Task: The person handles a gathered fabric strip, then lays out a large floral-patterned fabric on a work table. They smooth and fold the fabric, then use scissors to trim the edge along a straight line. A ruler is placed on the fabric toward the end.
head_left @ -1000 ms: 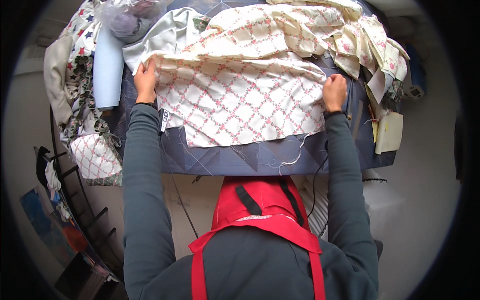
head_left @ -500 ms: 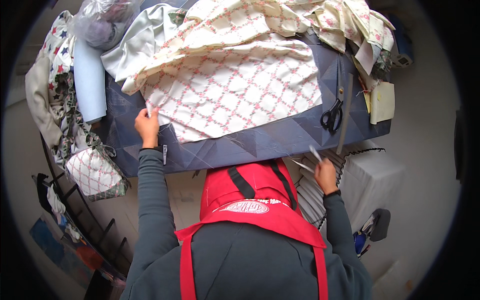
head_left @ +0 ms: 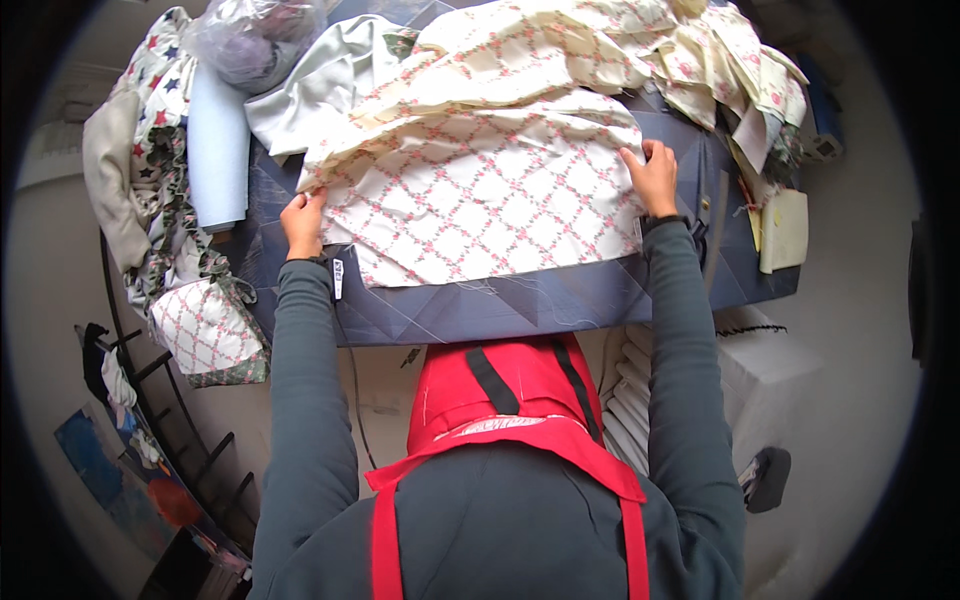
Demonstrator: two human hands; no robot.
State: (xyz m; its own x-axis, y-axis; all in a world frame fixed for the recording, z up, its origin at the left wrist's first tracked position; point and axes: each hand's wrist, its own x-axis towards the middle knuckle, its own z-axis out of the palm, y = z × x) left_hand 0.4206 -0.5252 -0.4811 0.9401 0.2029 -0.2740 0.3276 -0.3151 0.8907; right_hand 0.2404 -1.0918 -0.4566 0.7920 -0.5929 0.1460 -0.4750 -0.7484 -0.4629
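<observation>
White fabric with a pink floral lattice [head_left: 490, 215] lies spread over the blue table, its upper part bunched in folds. At its left edge, my left hand [head_left: 303, 226] pinches the cloth between thumb and fingers. My right hand [head_left: 655, 180] grips the right edge, higher up, with the thumb on the cloth. Just right of that hand lie black-handled scissors [head_left: 704, 200], partly hidden behind my wrist and sleeve. Loose threads trail along the fabric's lower edge.
A light blue roll [head_left: 217, 150] and star-print cloth [head_left: 165, 70] lie at the left, below a plastic bag [head_left: 255, 45]. A metal ruler [head_left: 716, 235] and a pale yellow pad [head_left: 784, 232] sit at the right. White folded material [head_left: 630, 385] is under the table's front edge.
My right hand has moved up from the table's front edge to the fabric's right edge; the white strip it held is gone from it. My left hand stays at the left edge.
</observation>
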